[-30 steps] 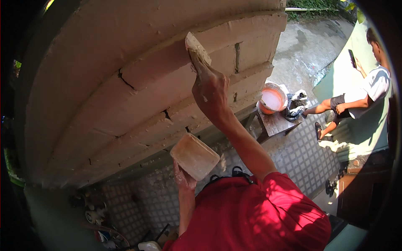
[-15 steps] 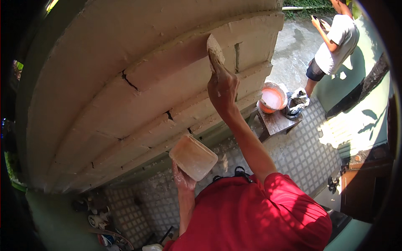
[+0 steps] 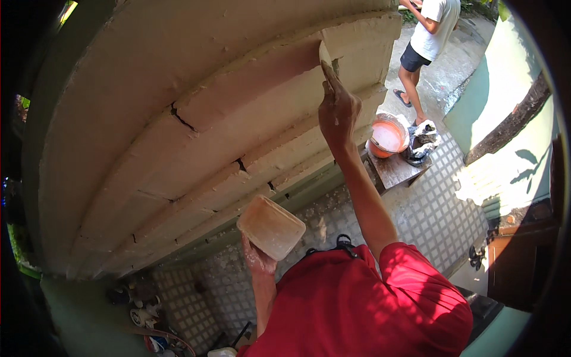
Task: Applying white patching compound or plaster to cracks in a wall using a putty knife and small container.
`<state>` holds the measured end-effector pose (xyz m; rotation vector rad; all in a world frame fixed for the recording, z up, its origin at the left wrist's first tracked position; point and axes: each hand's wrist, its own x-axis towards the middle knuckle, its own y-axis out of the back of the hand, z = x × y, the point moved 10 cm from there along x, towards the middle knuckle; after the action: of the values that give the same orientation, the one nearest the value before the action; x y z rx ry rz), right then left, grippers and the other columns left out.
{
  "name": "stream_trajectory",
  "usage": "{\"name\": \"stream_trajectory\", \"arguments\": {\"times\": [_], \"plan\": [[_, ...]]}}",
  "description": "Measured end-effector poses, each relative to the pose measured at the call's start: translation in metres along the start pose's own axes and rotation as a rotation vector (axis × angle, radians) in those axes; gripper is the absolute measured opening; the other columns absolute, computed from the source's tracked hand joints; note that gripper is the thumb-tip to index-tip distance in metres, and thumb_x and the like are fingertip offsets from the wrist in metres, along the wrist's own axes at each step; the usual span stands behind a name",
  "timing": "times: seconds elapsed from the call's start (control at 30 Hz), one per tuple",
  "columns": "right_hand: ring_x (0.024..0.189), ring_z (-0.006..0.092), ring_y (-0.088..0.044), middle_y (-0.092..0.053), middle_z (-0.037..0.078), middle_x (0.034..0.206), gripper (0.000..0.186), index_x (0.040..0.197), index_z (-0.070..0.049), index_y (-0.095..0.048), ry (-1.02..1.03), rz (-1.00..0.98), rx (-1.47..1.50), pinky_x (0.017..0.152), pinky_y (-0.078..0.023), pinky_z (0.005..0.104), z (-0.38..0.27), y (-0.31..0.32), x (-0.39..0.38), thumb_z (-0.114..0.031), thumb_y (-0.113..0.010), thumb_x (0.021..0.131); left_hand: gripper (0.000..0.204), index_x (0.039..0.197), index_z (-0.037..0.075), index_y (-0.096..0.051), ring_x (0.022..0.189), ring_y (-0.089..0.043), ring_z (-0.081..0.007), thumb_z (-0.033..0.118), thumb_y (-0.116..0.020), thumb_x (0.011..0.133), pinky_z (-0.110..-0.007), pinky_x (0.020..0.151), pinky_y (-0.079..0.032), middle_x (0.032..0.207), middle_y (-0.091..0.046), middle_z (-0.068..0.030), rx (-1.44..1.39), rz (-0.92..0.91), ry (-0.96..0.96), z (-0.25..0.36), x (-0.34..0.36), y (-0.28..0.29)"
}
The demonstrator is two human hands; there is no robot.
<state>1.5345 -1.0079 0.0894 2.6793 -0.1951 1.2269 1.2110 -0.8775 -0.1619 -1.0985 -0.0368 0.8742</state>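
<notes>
My right hand (image 3: 339, 116), arm raised, grips a putty knife (image 3: 325, 55) whose blade lies against the pale stepped wall (image 3: 148, 149). Behind the blade runs a darker, pinkish smooth strip (image 3: 256, 83) along one block course. A narrow gap (image 3: 336, 64) shows in the wall just right of the blade. Lower down, my left hand (image 3: 260, 260), whitened with residue, holds a rectangular plastic tub (image 3: 273, 226) from beneath, tilted. Its inside is coated with whitish matter; how much it holds I cannot tell. Dark cracks (image 3: 183, 117) break the block joints to the left.
An orange bucket (image 3: 386, 138) of whitish liquid and a black-and-white plastic bag (image 3: 423, 143) stand on a low wooden table (image 3: 399, 172). Beyond, a person (image 3: 431, 35) in a white shirt stands outside. Assorted items (image 3: 146, 315) lie at lower left on the patterned tiled floor (image 3: 184, 297).
My right hand has slid the putty knife rightward along the wall, lengthening the smooth strip. The tub has shifted slightly down and left. The other person has moved left and farther off.
</notes>
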Motion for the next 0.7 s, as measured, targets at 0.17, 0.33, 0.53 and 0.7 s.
{"name": "stream_trajectory", "arguments": {"times": [0.17,0.33,0.53,0.7], "plan": [[0.093,0.0409,-0.067,-0.068,0.024,0.107,0.054,0.123,0.001,-0.063,0.092,-0.138,0.186,0.078,-0.055,0.0413,-0.017,-0.004,-0.025,0.012,-0.048,0.073,0.059,0.147,0.012,-0.040,0.132,-0.048,-0.0325,0.043,-0.053,0.098,-0.053,0.107,-0.044,0.147,-0.048,-0.0096,-0.006,-0.022,0.023,-0.004,0.007,-0.001],[0.105,0.0309,-0.069,-0.069,0.018,0.116,0.035,0.123,-0.003,-0.067,0.199,-0.125,0.097,0.085,-0.056,0.0354,0.005,0.041,0.020,0.004,-0.051,0.092,0.059,0.147,0.013,-0.041,0.132,-0.048,-0.0327,0.044,-0.053,0.098,-0.054,0.107,-0.044,0.147,-0.047,-0.0095,0.002,-0.027,0.001,-0.002,0.003,-0.012],[0.122,0.0364,-0.059,-0.066,0.013,0.125,0.051,0.121,-0.008,-0.069,0.622,-0.055,-0.153,0.105,-0.047,0.0448,0.030,0.046,0.069,0.009,-0.060,0.074,0.061,0.147,0.012,-0.041,0.132,-0.048,-0.0330,0.044,-0.054,0.098,-0.053,0.107,-0.044,0.148,-0.047,-0.0096,0.010,-0.005,-0.033,-0.013,0.002,-0.013],[0.125,0.0381,-0.056,-0.065,0.010,0.127,0.046,0.120,-0.011,-0.070,0.648,-0.066,-0.200,0.108,-0.044,0.0502,0.060,0.014,0.048,0.000,-0.064,0.076,0.062,0.147,0.011,-0.041,0.132,-0.049,-0.0328,0.044,-0.056,0.097,-0.053,0.107,-0.044,0.147,-0.047,-0.0102,0.009,-0.015,-0.019,-0.027,0.002,-0.021]]}}
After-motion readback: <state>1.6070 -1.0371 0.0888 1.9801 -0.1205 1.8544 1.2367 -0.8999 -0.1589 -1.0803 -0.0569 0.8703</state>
